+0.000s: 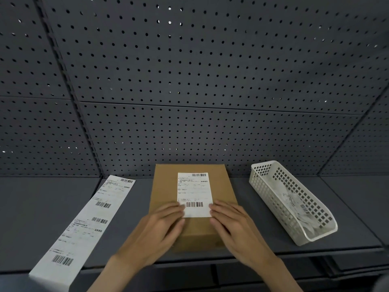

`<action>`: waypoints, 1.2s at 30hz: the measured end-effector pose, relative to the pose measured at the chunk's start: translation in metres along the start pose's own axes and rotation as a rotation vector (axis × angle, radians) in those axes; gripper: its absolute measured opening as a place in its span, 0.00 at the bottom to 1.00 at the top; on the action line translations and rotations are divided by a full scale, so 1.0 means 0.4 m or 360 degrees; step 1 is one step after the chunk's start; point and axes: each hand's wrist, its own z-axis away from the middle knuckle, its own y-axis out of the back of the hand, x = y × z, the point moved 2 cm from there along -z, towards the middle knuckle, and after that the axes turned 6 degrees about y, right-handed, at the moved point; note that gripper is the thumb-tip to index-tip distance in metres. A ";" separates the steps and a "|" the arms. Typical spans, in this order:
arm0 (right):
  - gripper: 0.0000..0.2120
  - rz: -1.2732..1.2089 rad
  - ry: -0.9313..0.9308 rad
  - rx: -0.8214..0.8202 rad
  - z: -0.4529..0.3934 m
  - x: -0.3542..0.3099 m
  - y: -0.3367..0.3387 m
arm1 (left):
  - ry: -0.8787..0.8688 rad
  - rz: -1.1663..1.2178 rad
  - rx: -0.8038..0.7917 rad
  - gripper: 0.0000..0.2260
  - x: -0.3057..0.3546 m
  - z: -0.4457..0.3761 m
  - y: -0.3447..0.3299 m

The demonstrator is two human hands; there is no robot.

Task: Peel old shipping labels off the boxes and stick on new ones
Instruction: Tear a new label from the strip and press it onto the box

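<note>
1. Nearest the camera, two bare forearms reach forward over the front edge of a dark grey bench [263, 209].
2. On the left, the left hand [162, 224] lies flat on the top of a brown cardboard box [194, 230], its fingers [175, 208] straight and pressing down at the lower left edge of a white shipping label [194, 193].
3. Opposite it, the right hand [233, 224] lies flat the same way, fingers extended, with the tips touching the label's lower right edge. Neither hand grips anything.
4. Between the two hands, the label sits on the box top, upright, with one barcode near its bottom and another at its upper right corner.
5. Left of the box, a long strip of printed labels [84, 224] lies on the bench, running diagonally from the near left toward the back, its near end hanging past the bench edge.
6. Right of the box, well apart from it, a white perforated plastic basket [273, 186] holds crumpled label paper [299, 207].
7. Behind everything, a dark pegboard wall [189, 81] rises from the back of the bench.
</note>
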 end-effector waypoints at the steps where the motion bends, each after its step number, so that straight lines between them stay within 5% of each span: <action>1: 0.19 0.0006 0.0011 0.0032 -0.016 -0.003 0.004 | -0.0006 -0.0009 0.0029 0.22 0.008 -0.017 0.002; 9: 0.20 -0.0080 0.0083 -0.0281 -0.086 0.012 -0.024 | -0.0001 0.0002 -0.0094 0.19 0.008 -0.090 -0.034; 36: 0.27 -0.0025 -0.0152 -0.0413 -0.138 0.089 -0.003 | 0.0250 -0.0024 -0.0171 0.25 -0.064 -0.143 -0.001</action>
